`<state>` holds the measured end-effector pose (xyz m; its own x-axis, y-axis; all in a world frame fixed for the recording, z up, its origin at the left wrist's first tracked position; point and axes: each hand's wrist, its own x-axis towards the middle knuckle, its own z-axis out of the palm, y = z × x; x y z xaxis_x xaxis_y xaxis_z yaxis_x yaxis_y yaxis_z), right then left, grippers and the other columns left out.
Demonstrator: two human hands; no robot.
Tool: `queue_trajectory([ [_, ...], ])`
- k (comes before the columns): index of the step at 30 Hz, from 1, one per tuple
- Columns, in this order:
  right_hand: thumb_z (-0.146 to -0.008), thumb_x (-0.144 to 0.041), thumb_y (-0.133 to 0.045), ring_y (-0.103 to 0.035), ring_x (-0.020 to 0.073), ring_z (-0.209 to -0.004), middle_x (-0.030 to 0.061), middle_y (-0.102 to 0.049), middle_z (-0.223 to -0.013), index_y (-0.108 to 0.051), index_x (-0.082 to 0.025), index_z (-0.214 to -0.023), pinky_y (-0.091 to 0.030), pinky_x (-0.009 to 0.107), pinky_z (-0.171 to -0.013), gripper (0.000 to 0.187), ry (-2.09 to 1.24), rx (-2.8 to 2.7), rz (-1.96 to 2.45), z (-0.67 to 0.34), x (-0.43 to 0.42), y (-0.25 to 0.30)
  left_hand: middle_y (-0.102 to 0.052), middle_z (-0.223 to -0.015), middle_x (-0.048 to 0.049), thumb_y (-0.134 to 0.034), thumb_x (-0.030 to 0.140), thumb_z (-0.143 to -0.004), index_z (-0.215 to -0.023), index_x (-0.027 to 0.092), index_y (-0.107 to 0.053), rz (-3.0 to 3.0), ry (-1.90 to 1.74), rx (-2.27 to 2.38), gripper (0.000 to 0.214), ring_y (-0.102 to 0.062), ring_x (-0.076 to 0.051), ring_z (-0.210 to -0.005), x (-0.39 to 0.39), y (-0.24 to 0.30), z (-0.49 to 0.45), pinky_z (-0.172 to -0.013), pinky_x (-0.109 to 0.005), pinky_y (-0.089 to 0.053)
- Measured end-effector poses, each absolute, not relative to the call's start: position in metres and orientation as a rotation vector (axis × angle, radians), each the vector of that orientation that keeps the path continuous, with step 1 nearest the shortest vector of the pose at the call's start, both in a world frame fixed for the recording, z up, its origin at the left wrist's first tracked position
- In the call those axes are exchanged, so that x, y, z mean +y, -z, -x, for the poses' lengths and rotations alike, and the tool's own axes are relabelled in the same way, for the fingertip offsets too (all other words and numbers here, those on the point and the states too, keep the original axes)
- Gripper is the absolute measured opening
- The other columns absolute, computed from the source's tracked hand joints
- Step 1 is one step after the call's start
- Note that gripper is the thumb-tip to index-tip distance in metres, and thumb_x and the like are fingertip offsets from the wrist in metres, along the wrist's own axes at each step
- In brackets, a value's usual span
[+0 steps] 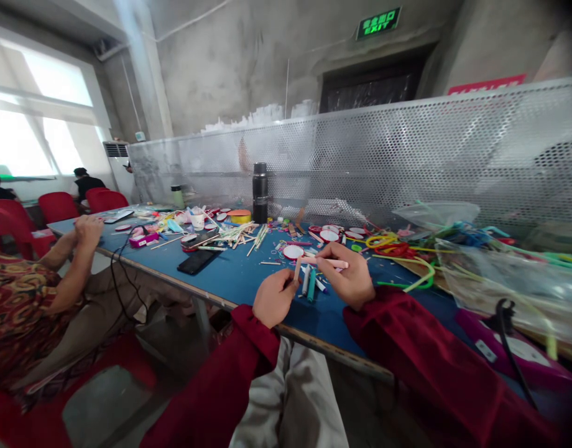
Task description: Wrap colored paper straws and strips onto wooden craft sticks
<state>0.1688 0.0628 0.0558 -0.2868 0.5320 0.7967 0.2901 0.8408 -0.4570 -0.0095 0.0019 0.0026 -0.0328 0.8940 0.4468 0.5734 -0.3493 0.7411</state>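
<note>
My left hand point(274, 298) is closed on a flat wooden stick point(297, 269), held upright near the table's front edge. In my right hand point(350, 274) is a light pink marker pen point(335, 263), pinched between fingers and thumb, its tip end pointing left towards the stick. Whether the tip touches the stick I cannot tell. Just behind the stick is a small white disc with a red rim point(293, 251); any join between the two is unclear. Under my hands lie a green marker point(311, 286) and a grey-white marker point(305, 280).
Loose wooden sticks point(239, 233) lie left on the blue table point(230, 274), near a black phone point(198, 261) and black thermos point(260, 193). Coloured tubes point(383, 241) and plastic bags point(495, 286) crowd the right. A perforated metal screen point(360, 162) stands behind. Another person's hands point(89, 230) are left.
</note>
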Motion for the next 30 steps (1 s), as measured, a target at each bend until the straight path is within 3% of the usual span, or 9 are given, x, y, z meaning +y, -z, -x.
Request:
queue_trajectory([
  [30,-0.087,-0.027,-0.059,-0.053,0.0149,-0.060,-0.0014,-0.061,-0.065,-0.063,-0.021,-0.074,-0.039,0.029,-0.058,0.014,-0.252,-1.893,0.602,-0.1700,0.0633,-0.0557,-0.066,-0.075,0.0003,-0.051,0.027,-0.097,-0.094,0.021,-0.066,-1.903,-1.335,1.545,0.017,-0.060,-0.017,-0.073,0.0016,-0.0027,0.0092,-0.067,-0.025,-0.040],
])
